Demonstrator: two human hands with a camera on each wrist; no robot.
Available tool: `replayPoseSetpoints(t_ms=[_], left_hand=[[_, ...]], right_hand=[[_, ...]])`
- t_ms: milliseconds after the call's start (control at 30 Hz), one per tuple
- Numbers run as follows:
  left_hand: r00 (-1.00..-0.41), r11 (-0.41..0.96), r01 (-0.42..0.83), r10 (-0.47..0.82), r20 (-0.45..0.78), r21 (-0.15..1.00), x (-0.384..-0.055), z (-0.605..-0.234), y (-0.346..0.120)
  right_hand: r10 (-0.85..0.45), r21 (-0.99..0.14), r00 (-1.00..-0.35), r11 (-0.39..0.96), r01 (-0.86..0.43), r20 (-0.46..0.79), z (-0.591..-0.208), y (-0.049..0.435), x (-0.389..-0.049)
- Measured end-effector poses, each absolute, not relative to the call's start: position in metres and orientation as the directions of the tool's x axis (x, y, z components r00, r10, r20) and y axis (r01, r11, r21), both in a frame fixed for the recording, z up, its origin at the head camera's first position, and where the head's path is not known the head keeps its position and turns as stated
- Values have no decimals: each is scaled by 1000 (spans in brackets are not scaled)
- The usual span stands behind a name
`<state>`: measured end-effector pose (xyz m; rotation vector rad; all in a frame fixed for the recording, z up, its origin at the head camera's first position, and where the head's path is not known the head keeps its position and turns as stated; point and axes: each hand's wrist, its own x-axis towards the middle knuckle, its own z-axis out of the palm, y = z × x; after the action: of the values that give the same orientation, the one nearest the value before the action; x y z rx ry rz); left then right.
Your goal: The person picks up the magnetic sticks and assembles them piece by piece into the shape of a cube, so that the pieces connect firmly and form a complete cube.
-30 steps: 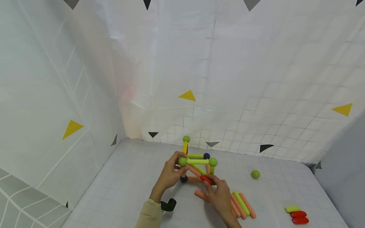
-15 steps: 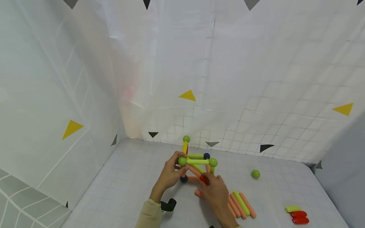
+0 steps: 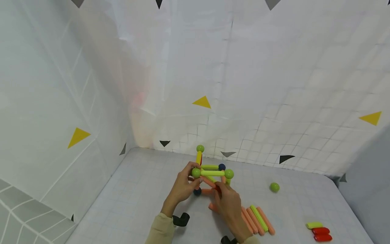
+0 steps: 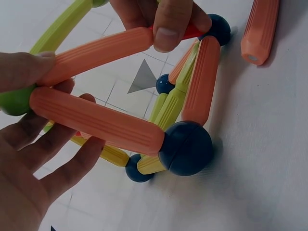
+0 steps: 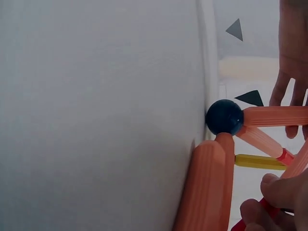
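A frame of magnetic rods [image 3: 213, 173] and balls stands in the middle of the table, in orange, lime, yellow and dark blue. My left hand [image 3: 179, 187] grips its near upper-left green ball [image 3: 196, 173], the thumb lying against the end of a slanting orange rod [image 4: 103, 53]. At that rod's lower end my right hand [image 3: 229, 205] pinches a short red rod [image 4: 194, 32], mostly covered by the fingers in the head view. In the left wrist view the red rod's tip reaches a dark blue ball [image 4: 219, 30]; whether they touch I cannot tell.
Several loose orange rods [image 3: 265, 220] and a lime rod [image 3: 259, 218] lie right of my right hand. Another orange rod [image 3: 213, 207] lies partly under it. Farther right are a green ball [image 3: 275, 187], a short lime rod [image 3: 314, 225] and two red rods [image 3: 321, 231].
My right hand has shifted slightly left and up along the red rod, now covering most of it. The left hand keeps its hold on the green ball, and the frame stays in place.
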<state>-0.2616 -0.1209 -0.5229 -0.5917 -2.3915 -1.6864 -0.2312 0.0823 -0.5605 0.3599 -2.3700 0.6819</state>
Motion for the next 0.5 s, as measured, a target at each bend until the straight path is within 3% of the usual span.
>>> replayPoseSetpoints(t_ms=[133, 400, 500], left_hand=[[-904, 294, 420, 225, 365, 859, -261, -523, -120], [-896, 305, 436, 229, 379, 846, -261, -525, -117], [-900, 307, 427, 232, 368, 851, -261, -525, -116]], right_hand=[[-84, -374, -734, 819, -436, 674, -565, 82, -236], [-81, -429, -746, 775, -465, 661, -570, 86, -238], [-84, -439, -715, 738, -513, 694, -568, 91, -236]])
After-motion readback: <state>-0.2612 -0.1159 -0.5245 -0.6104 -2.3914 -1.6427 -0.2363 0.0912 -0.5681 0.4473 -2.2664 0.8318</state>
